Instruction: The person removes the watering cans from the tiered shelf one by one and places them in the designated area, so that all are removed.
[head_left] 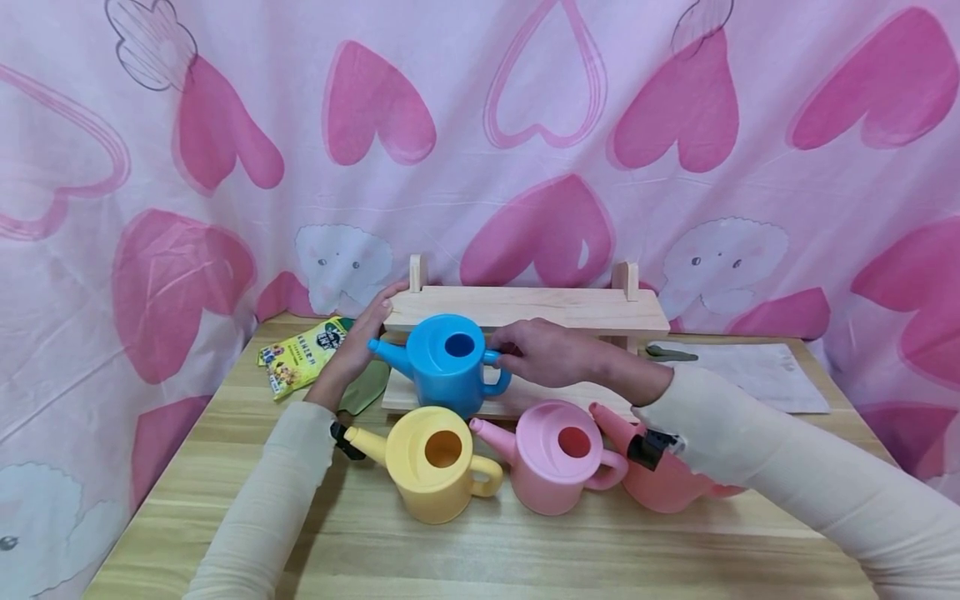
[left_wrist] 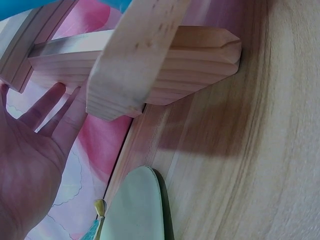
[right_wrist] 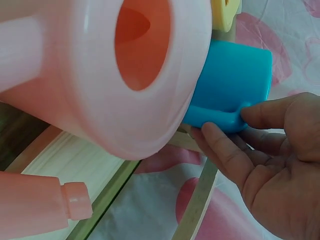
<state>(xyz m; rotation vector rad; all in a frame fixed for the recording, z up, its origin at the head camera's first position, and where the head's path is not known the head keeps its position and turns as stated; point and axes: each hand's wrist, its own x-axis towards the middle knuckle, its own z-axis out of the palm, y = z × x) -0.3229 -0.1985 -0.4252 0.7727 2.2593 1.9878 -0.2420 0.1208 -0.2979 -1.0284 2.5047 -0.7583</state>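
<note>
In the head view, my right hand [head_left: 551, 354] pinches the handle of a blue watering can [head_left: 450, 379]. The can is upright in front of a two-tier wooden shelf [head_left: 525, 308], its spout to the left; whether it touches the lower board cannot be told. My left hand [head_left: 358, 343] rests at the shelf's left end, and its fingers [left_wrist: 70, 120] look straight against the wood in the left wrist view. Nearer me stand a yellow watering can [head_left: 427, 496], a pink one [head_left: 547, 487] and a coral one [head_left: 663, 487], partly hidden by my right forearm.
A yellow printed packet [head_left: 300, 362] and a flat green object [head_left: 367, 390] lie left of the shelf. To its right are a white sheet [head_left: 765, 379] and a small dark green item [head_left: 671, 354]. A heart-print cloth [head_left: 450, 200] hangs behind the table.
</note>
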